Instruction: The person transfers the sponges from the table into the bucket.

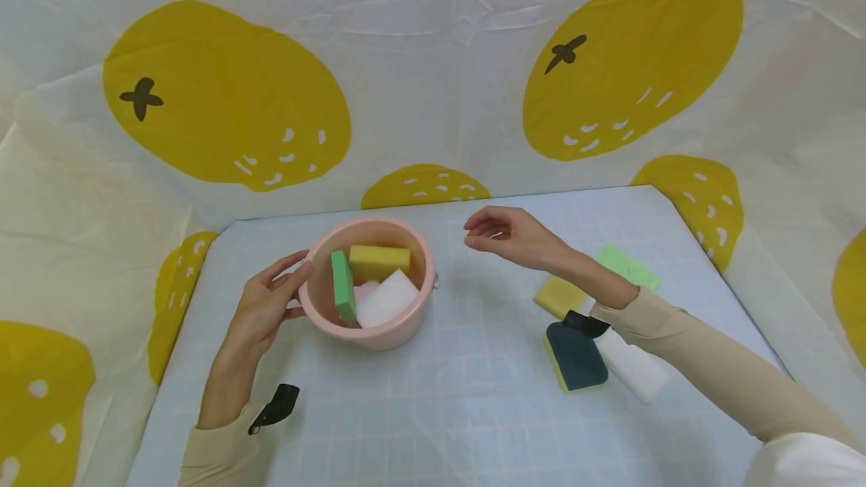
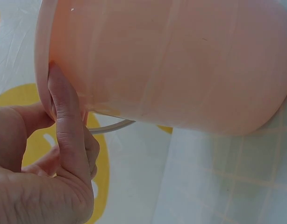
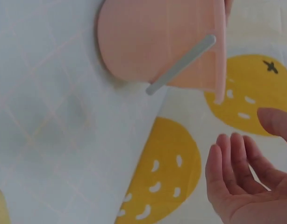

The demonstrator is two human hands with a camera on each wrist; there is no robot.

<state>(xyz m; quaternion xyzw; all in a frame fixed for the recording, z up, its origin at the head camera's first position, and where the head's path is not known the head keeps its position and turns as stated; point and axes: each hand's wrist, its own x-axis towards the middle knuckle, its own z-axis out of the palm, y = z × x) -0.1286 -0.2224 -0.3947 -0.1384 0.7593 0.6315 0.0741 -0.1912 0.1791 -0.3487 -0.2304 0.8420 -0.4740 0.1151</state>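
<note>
- Left hand (image 1: 260, 310) rests against the left side of the round pink plastic bucket (image 1: 399, 322); the thumb (image 2: 64, 121) lies straight along the wall just under the rim, fingers relaxed, nothing clasped.
- Bucket stands upright on the pale blue gridded mat (image 1: 433, 412), between the two hands. It looks light and stiff with a smooth, probably slippery wall; the rim or the thin grey wire handle (image 3: 181, 65) seems the surest place to take hold.
- Inside it sit a green sponge (image 1: 342, 285) on edge, a yellow sponge (image 1: 379, 260), a white foam block (image 1: 387, 297) and something pink, all likely soft and nearly weightless.
- Right hand (image 1: 507, 235) hovers just right of the bucket, apart from it, fingers loosely curled and empty.
- Farther right on the mat lie a yellow sponge piece (image 1: 558, 295), a dark teal scouring sponge (image 1: 576, 355), a white block (image 1: 636, 370) and a light green cloth (image 1: 629, 267), partly under the forearm.
</note>
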